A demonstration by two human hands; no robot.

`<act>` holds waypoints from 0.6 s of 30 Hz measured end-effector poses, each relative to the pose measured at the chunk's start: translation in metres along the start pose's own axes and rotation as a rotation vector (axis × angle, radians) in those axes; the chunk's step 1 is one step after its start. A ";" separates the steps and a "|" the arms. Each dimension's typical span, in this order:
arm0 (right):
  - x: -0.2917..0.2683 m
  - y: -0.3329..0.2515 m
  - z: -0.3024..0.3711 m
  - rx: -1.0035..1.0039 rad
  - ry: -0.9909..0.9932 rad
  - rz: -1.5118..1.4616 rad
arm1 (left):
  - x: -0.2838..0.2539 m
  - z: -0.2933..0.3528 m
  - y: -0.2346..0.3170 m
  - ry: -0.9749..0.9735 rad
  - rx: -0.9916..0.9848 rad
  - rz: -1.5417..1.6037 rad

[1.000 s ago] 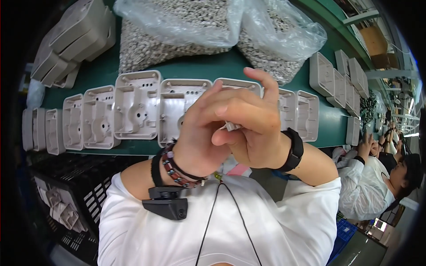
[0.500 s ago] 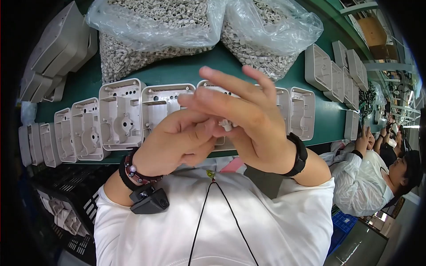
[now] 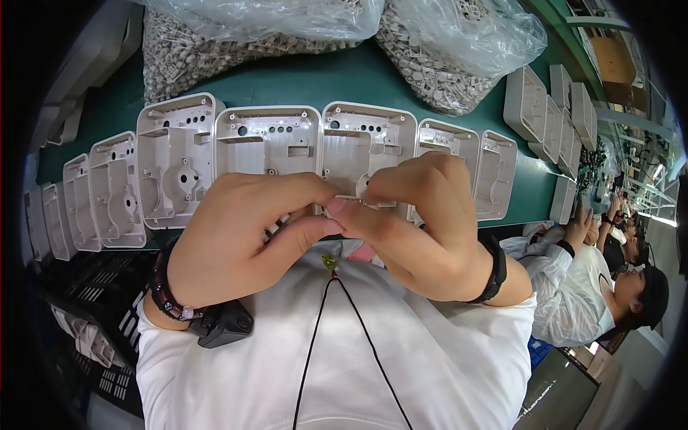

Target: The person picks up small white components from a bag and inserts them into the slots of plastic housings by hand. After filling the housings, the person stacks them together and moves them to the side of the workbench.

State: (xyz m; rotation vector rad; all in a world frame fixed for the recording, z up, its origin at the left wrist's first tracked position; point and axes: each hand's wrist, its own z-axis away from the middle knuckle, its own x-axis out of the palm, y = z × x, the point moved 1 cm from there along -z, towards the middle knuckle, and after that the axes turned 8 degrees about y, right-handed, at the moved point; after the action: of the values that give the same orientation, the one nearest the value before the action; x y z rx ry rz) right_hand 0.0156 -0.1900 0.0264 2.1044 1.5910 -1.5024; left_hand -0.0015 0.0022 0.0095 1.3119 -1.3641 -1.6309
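My left hand (image 3: 261, 233) and my right hand (image 3: 426, 226) meet above the near edge of the row of housings. Both are closed, thumbs and forefingers pinched together tip to tip. Whatever sits between the fingertips is mostly hidden. Just behind them stands an open light-grey plastic housing (image 3: 369, 147), its inside facing up, with round holes and screw posts. Another such housing (image 3: 269, 147) lies beside it, partly covered by my left hand. Farther left, a third housing (image 3: 179, 154) shows a round seat with a dark hole.
Clear bags of small grey plastic parts, one large (image 3: 236, 61) and one smaller (image 3: 437, 75), lie at the back of the green table (image 3: 287, 82). More housings (image 3: 527, 104) stand at the right. A black crate (image 3: 100, 287) is at lower left. A co-worker (image 3: 573, 294) sits at right.
My hands have come down and slightly apart at the wrists, and the right fingers have curled from stretched to closed. The small grey plastic part seen between them is now hidden. The view has shifted.
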 end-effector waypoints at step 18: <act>-0.010 0.021 -0.056 -0.144 -0.090 0.027 | -0.032 0.013 -0.010 0.102 -0.083 0.080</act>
State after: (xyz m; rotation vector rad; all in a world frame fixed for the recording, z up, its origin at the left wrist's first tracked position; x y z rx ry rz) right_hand 0.0670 -0.1729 0.0528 1.9453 1.5817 -1.4074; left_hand -0.0029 0.0385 0.0084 1.2589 -1.2583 -1.5296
